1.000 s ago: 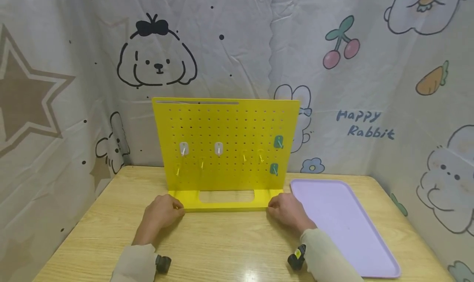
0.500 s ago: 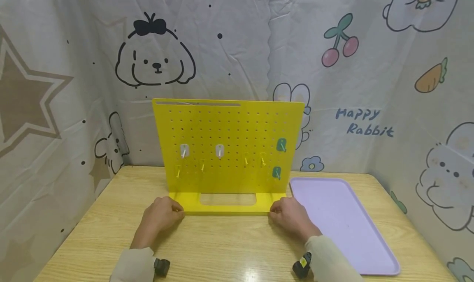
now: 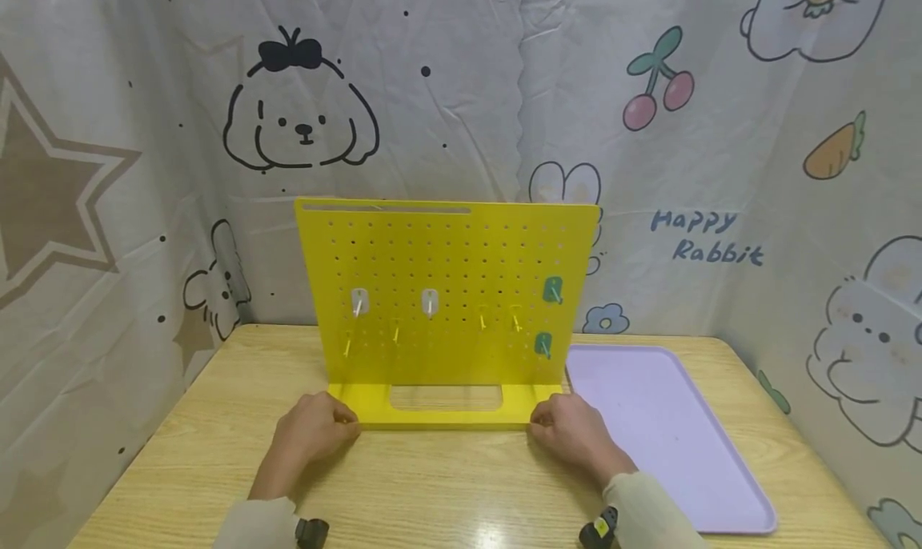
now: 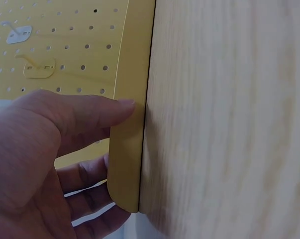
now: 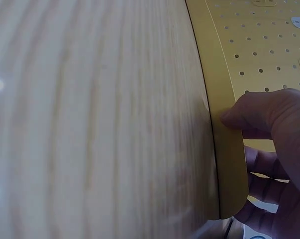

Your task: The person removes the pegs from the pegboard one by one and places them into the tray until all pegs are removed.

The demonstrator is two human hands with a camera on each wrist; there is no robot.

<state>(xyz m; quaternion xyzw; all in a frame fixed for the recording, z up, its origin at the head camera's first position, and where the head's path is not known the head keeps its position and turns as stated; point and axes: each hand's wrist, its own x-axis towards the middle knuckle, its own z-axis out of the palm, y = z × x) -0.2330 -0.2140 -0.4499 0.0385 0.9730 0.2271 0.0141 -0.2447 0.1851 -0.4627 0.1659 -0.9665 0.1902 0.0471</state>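
A yellow pegboard (image 3: pixel 446 253) stands upright on its flat base on the wooden table. My left hand (image 3: pixel 310 433) grips the base's left front corner; in the left wrist view the thumb (image 4: pixel 122 110) presses the front edge and the other fingers reach round the end. At the opposite corner my right hand (image 3: pixel 576 433) holds the base the same way, its thumb (image 5: pixel 234 117) on the front edge. On the board hang two white hooks, one near the middle (image 3: pixel 430 301), two green hooks, the upper one at right (image 3: pixel 553 289), and several yellow hooks, one left of centre (image 3: pixel 395 331).
A shallow lilac tray (image 3: pixel 655 429) lies on the table (image 3: pixel 432 493) to the right, close beside the pegboard and my right forearm. Behind the table hangs a white printed curtain (image 3: pixel 461 77), which also runs along both sides.
The pegboard has slid across the table towards me, with both hands holding its base throughout. Its right end has also come a little to the right.
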